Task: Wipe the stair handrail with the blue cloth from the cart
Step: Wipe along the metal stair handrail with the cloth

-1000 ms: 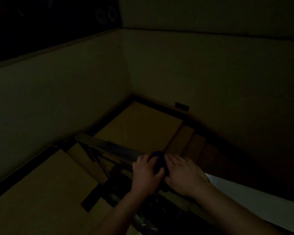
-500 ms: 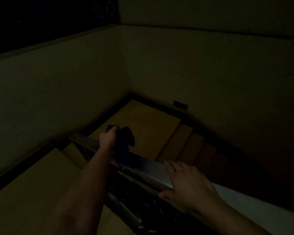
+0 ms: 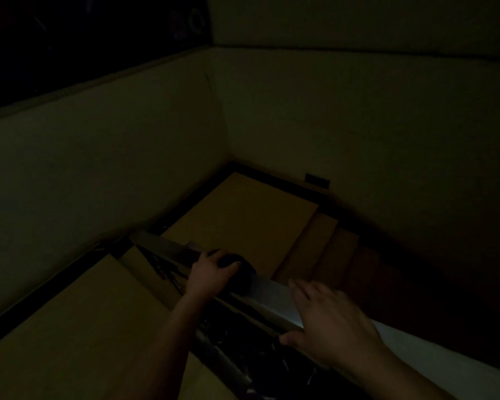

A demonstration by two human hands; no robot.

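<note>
The scene is very dark. A flat-topped handrail (image 3: 267, 295) slopes from the lower right up towards the left wall. My left hand (image 3: 211, 274) presses a dark blue cloth (image 3: 241, 268) onto the rail's top, about midway along it. Nearer to me, my right hand (image 3: 326, 321) rests on the handrail, fingers spread over the top and thumb under its near edge. The cloth is partly hidden under my left fingers.
Below the rail lie a tan landing (image 3: 240, 215) and steps (image 3: 324, 235) that go down to the right. Pale walls (image 3: 98, 157) close in at left and back. Dark metal balusters (image 3: 228, 356) run under the rail.
My left hand has pulled the cloth back along the rail towards me from its far reach half a second ago. My right hand has stayed on the rail.
</note>
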